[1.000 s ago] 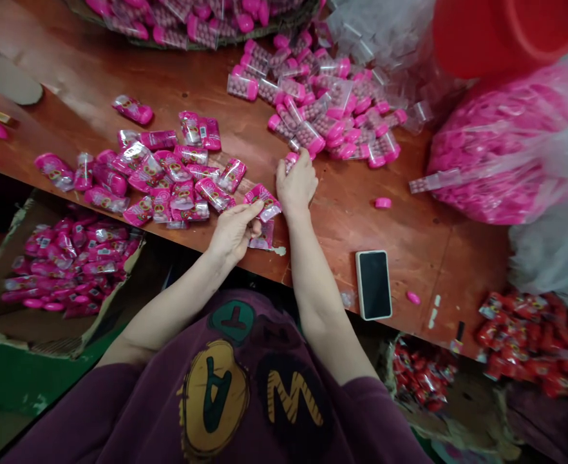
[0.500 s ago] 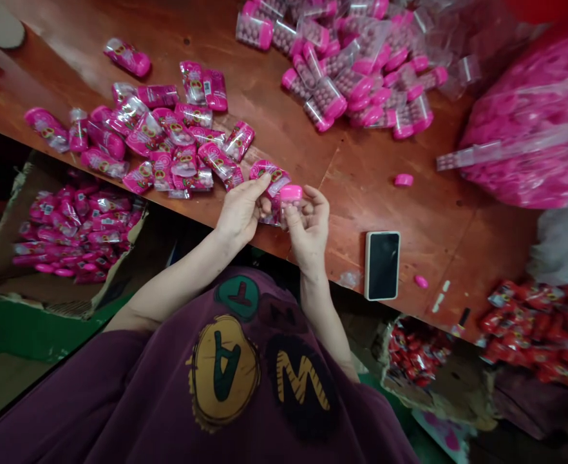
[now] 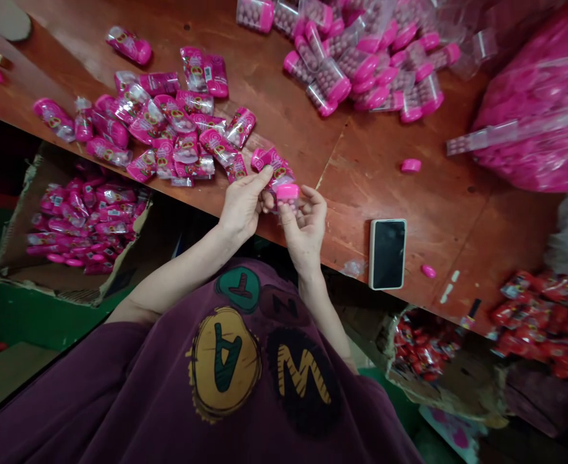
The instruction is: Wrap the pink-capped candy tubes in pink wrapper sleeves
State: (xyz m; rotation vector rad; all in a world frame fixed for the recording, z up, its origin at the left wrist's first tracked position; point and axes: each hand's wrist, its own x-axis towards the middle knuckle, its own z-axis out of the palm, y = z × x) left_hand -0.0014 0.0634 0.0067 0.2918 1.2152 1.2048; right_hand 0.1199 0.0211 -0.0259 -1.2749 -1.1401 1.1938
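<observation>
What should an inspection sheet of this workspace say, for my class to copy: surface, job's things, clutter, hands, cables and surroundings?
Surface: reddish-brown wooden table, with pale marks.
Job's things: pink-capped container between the hands; printed pink packet beside it; pile of pink packs to the left; clear pink-capped containers heaped farther back.
Clutter: phone, screen dark, near the front edge; loose pink cap behind it.
Left hand: thumb and fingers on the packet.
Right hand: thumb and fingers on the held container.
Cables: nothing seen.
Surroundings: open carton of pink packs below, left; bag of pink pieces and red packs, right.
</observation>
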